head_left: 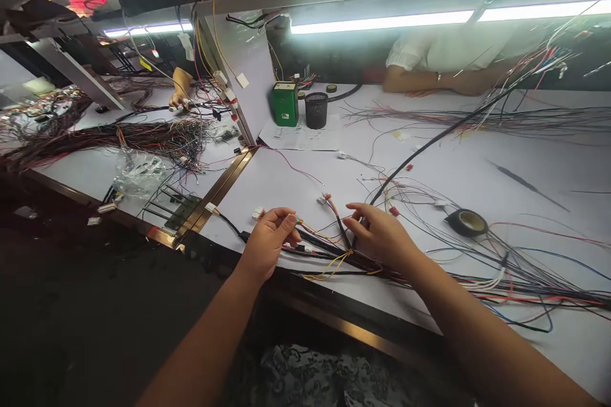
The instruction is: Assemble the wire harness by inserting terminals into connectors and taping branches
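My left hand pinches a small connector with thin coloured wires at its fingertips, just above the white table. My right hand hovers a short way to the right, fingers bent and pinched on black and red wires of the harness that lies between both hands. Yellow, red and black wires fan out under the hands and run off to the right along the near edge. A small white connector lies just left of my left hand.
A roll of black tape lies right of my right hand. A green box and black mesh cup stand at the back. A person in white leans across the table. Another bench at left holds wire bundles.
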The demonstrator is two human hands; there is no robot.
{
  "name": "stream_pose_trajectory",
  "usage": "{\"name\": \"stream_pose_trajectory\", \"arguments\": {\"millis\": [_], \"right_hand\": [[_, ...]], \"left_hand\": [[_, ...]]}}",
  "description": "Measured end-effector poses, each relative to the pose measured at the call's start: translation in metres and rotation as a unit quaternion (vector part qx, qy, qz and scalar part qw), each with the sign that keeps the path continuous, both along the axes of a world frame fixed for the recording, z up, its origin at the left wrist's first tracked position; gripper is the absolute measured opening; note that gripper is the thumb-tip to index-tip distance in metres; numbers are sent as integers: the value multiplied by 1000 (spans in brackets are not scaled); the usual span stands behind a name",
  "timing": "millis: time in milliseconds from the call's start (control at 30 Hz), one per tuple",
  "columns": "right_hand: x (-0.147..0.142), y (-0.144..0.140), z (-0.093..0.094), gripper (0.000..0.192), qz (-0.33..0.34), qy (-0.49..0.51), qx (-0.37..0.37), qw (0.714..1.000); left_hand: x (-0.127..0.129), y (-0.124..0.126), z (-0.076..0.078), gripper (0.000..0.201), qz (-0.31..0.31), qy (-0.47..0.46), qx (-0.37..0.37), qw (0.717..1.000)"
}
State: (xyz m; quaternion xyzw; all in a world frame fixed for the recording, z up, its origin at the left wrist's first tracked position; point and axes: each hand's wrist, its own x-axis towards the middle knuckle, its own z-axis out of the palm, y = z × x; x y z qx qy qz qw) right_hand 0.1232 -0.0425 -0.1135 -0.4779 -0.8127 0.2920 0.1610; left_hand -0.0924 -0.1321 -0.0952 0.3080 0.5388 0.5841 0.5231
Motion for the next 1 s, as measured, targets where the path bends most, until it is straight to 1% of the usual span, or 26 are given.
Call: {"name": "stream_pose_trajectory", "arguments": {"millis": [67,167,200,267,333,367,433,467,533,633,733,833,900,1000], "right_hand": [[-11,11,0,43,-14,3,-38,999],[-23,21,0,50,0,11,-89,996],[-23,22,2,51,1,26,-93,995],[-18,18,8,45,6,88,-83,993],[-6,7,17,34,45,168,-56,983],[0,0,22,28,80,199,-35,976],[13,-19,30,21,167,216,10,962],[18,-29,32,22,208,208,33,955],[27,-50,30,28,268,177,88,943],[36,-75,17,39,307,109,146,934],[45,-88,1,44,297,78,179,935],[57,-82,-7,38,251,88,204,942],[64,-67,-6,31,191,94,199,957],[71,-34,-1,19,71,79,173,979]], "left_hand": [[0,-1,1,24,-15,-18,2,1000],[-3,-1,0,22,-29,-46,-3,999],[-5,0,-2,22,-28,-55,-13,998],[-8,3,-6,21,-18,-75,-44,996],[-10,8,-9,20,-9,-90,-72,993],[-11,11,-10,19,-11,-96,-78,992],[-10,18,-9,19,-23,-101,-69,992],[-9,21,-8,20,-31,-98,-57,993],[-5,26,-2,20,-44,-83,-28,995],[0,25,9,19,-61,-56,16,996],[2,15,19,18,-83,-38,38,995],[2,3,21,17,-90,-13,33,995],[2,-3,17,17,-74,0,23,997],[1,-11,3,19,-19,-7,-5,1000]]}}
